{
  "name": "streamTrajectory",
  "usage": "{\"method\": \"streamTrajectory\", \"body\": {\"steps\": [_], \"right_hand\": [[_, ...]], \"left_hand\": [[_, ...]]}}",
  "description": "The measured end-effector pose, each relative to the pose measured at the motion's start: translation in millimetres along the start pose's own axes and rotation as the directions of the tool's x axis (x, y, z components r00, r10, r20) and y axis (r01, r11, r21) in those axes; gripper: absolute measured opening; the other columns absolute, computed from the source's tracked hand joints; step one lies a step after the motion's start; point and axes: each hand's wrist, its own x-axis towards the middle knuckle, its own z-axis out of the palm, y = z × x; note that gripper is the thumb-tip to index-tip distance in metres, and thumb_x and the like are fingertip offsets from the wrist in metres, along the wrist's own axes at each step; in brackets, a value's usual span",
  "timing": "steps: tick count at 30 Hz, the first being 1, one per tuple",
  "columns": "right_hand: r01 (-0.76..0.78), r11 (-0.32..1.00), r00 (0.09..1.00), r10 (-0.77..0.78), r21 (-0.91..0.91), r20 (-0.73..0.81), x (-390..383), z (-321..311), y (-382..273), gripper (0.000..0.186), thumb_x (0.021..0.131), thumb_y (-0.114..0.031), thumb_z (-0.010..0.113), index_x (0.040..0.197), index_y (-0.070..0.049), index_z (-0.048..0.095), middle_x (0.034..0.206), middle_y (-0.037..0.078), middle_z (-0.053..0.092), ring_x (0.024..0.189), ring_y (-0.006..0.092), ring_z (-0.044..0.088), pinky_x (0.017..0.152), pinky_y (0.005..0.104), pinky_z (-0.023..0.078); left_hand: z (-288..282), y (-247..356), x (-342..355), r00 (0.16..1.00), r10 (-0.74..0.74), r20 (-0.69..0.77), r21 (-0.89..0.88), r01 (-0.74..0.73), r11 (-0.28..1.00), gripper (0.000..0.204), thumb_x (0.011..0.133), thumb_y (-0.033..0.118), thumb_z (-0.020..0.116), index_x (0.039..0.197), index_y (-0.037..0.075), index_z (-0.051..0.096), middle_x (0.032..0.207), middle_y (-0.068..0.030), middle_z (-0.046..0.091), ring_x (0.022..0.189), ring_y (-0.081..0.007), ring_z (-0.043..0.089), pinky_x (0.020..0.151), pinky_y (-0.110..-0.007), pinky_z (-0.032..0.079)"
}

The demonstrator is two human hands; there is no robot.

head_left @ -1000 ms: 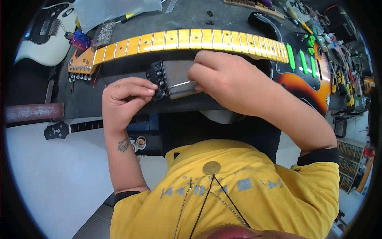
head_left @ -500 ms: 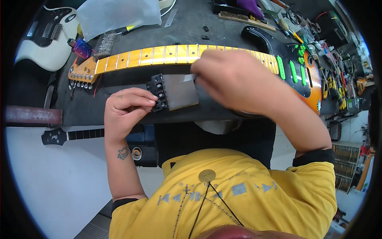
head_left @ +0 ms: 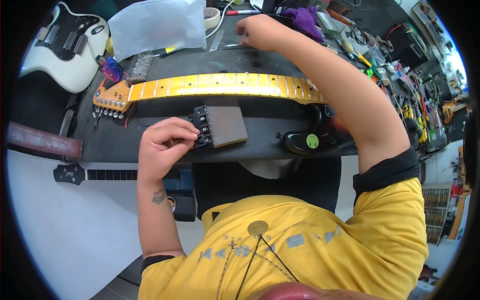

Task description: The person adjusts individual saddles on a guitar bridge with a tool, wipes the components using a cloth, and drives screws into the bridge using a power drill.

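Observation:
My left hand (head_left: 167, 141) is closed, its thumb and fingertips pinching the near left edge of a black guitar bridge (head_left: 201, 125) with a row of saddles. The bridge lies against a flat grey-brown block (head_left: 227, 126) on the bench. My right hand (head_left: 261, 34) reaches to the far side of the bench, its fingers curled together. A thin pale strip (head_left: 232, 46) shows at its fingertips; whether it is gripped is unclear. Between my hands and the far side, an electric guitar with a yellow maple neck (head_left: 210, 85) lies crosswise, its body partly hidden behind my right arm.
A white translucent bag (head_left: 157, 30), a tape roll (head_left: 212, 18) and a purple cloth (head_left: 305, 21) lie at the back. A white guitar (head_left: 67, 47) stands at left. Pliers and other hand tools (head_left: 412, 117) crowd the right side. A dark headstock (head_left: 70, 173) juts below the bench edge.
My right hand has moved away from the block, over the guitar neck, to the far side of the bench. My left hand still holds the bridge. The view has shifted slightly.

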Motion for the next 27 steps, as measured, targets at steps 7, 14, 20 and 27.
{"method": "streamTrajectory", "body": {"steps": [7, 14, 20, 27], "right_hand": [[-0.024, 0.957, 0.988, 0.067, -0.29, 0.138, -19, -4, -19, 0.023, 0.086, -0.017, 0.084, 0.106, -0.008, 0.08, 0.099, 0.015, 0.079, 0.098, 0.0336, 0.076, 0.088, 0.0426, 0.06], [-0.131, 0.991, 0.99, 0.132, -0.03, 0.045, -42, -18, -1, 0.023, 0.079, -0.016, 0.08, 0.1, -0.007, 0.08, 0.096, 0.012, 0.079, 0.091, 0.0292, 0.076, 0.083, 0.0394, 0.06], [-0.056, 0.956, 0.985, 0.1, 0.29, -0.14, -79, -51, -4, 0.02, 0.081, -0.011, 0.076, 0.099, -0.001, 0.075, 0.089, 0.009, 0.076, 0.083, 0.0162, 0.071, 0.076, 0.0331, 0.057], [-0.026, 0.896, 0.973, 0.124, 0.444, -0.194, -159, -76, -24, 0.015, 0.088, -0.002, 0.065, 0.102, 0.0, 0.071, 0.092, 0.003, 0.074, 0.086, 0.0087, 0.069, 0.081, 0.0247, 0.056]], "left_hand": [[1, 2, -6, 0.999, -0.052, -0.006, -0.123, 0.051, 0.991, 0.032, 0.084, -0.011, 0.063, 0.114, -0.003, 0.073, 0.126, -0.0136, 0.066, 0.096, -0.013, 0.069, 0.081, -0.026, 0.058], [7, 7, -8, 0.994, -0.085, -0.071, -0.208, 0.069, 0.976, 0.054, 0.085, -0.003, 0.067, 0.138, 0.0, 0.057, 0.145, -0.0121, 0.052, 0.102, -0.0127, 0.066, 0.089, -0.028, 0.057], [13, 13, -4, 0.997, -0.077, 0.01, -0.214, 0.077, 0.974, 0.072, 0.073, -0.01, 0.08, 0.14, -0.001, 0.055, 0.154, -0.015, 0.052, 0.104, -0.0141, 0.066, 0.092, -0.03, 0.057], [22, 14, -3, 0.997, -0.076, -0.009, -0.171, 0.073, 0.982, 0.084, 0.069, -0.012, 0.086, 0.145, 0.001, 0.053, 0.149, -0.0158, 0.059, 0.106, -0.0136, 0.066, 0.095, -0.032, 0.056]]}}
